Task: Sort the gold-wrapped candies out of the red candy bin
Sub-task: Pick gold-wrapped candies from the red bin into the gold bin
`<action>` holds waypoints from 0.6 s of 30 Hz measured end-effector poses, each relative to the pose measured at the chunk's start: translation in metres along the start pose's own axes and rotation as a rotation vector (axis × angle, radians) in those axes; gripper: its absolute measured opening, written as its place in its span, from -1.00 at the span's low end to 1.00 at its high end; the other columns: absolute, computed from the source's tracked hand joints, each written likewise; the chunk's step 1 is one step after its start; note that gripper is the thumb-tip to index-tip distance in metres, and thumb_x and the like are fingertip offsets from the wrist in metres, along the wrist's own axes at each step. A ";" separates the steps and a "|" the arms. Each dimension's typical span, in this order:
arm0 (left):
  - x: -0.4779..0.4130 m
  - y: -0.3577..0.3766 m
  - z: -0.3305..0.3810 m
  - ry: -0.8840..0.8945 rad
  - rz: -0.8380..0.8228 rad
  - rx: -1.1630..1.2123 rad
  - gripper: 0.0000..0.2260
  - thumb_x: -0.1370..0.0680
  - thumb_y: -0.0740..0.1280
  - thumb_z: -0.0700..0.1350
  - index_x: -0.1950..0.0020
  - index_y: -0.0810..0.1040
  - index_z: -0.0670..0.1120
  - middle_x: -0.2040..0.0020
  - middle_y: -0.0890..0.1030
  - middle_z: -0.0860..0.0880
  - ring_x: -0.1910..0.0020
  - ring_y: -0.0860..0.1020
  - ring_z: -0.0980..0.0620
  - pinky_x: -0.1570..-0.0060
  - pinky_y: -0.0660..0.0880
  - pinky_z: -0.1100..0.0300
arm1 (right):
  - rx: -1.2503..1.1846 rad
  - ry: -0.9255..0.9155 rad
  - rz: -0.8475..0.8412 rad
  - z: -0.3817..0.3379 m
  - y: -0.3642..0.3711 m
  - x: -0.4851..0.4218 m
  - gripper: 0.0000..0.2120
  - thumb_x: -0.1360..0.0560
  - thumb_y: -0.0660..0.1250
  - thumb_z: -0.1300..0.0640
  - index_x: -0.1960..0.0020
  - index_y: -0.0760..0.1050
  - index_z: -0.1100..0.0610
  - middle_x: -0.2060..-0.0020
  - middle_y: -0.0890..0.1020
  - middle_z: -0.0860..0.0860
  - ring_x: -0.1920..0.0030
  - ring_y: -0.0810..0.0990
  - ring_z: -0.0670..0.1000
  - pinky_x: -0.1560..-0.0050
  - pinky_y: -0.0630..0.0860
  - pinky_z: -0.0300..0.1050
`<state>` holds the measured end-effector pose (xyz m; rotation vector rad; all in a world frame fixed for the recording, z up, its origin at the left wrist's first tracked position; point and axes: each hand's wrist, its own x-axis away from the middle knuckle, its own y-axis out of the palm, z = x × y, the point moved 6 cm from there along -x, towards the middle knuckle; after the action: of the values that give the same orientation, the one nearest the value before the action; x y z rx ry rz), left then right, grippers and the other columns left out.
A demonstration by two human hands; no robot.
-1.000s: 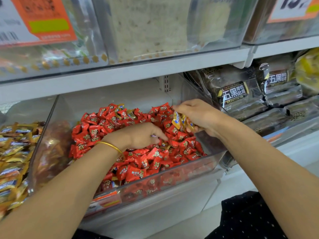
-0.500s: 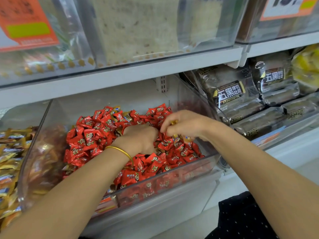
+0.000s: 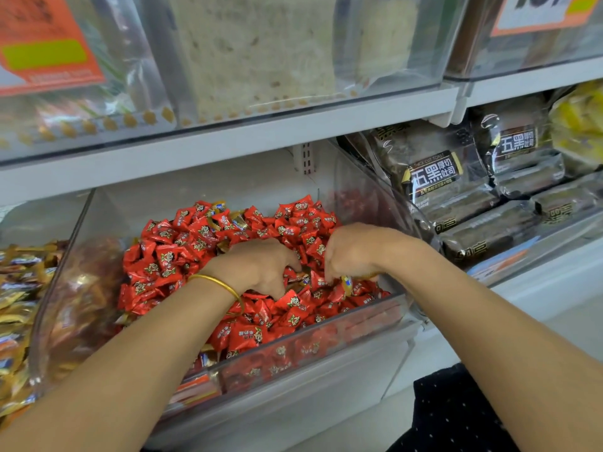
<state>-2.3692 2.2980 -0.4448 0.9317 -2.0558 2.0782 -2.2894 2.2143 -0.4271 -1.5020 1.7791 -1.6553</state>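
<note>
Sorting is part done, by my judgement. The right grip [image 3: 355, 252], centre right, curls round gold-wrapped candies [image 3: 346, 283] over the clear plastic bin [image 3: 326, 350] of red-wrapped candies [image 3: 169, 256]. The left grip [image 3: 261, 269] digs into the heap; what it holds cannot be told. Gold strays [image 3: 239, 221] remain at the heap's back and front.

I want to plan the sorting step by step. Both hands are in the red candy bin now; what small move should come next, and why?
Probably the left hand should pinch the gold wrapper that shows just beside its fingertips among the red candies. The right hand grips a gold-wrapped candy, so it looks occupied.
</note>
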 end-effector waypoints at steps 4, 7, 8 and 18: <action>0.001 -0.002 0.007 0.016 0.141 0.025 -0.56 -0.48 0.32 -0.09 -0.33 0.41 0.18 -0.19 0.40 -0.02 -0.18 0.43 -0.08 0.02 0.44 0.08 | -0.147 -0.061 0.224 -0.007 -0.023 0.003 -0.82 -0.45 0.30 0.14 0.03 0.67 0.08 0.04 0.67 0.01 0.00 0.62 0.03 -0.13 0.53 -0.03; -0.001 -0.002 0.007 0.023 0.182 0.067 -0.64 -0.49 0.33 -0.05 -0.27 0.46 0.18 -0.06 0.37 -0.01 -0.16 0.41 -0.07 0.05 0.40 0.10 | -0.226 -0.100 0.237 -0.012 -0.023 0.004 -0.83 -0.45 0.32 0.17 0.03 0.67 0.06 0.03 0.67 0.01 -0.03 0.60 0.01 -0.15 0.52 -0.04; -0.001 -0.003 0.007 0.025 0.197 0.072 -0.66 -0.49 0.34 -0.06 -0.24 0.48 0.18 -0.02 0.34 0.00 -0.16 0.40 -0.06 0.06 0.39 0.10 | -0.232 -0.102 0.241 -0.011 -0.022 0.003 -0.83 -0.44 0.33 0.18 0.04 0.66 0.06 0.04 0.67 0.01 -0.03 0.60 0.01 -0.16 0.52 -0.03; 0.000 -0.007 -0.006 0.030 0.276 0.181 -0.77 -0.49 0.34 0.13 -0.09 0.55 0.09 0.05 0.29 0.01 -0.16 0.35 -0.09 -0.12 0.38 0.03 | -0.187 -0.130 0.184 -0.008 -0.013 -0.005 -0.81 -0.41 0.32 0.22 0.11 0.65 0.00 0.06 0.67 -0.04 0.00 0.61 -0.02 -0.14 0.53 -0.01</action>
<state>-2.3682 2.3043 -0.4376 0.6617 -2.1133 2.4324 -2.2869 2.2259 -0.4154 -1.4340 1.9779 -1.3062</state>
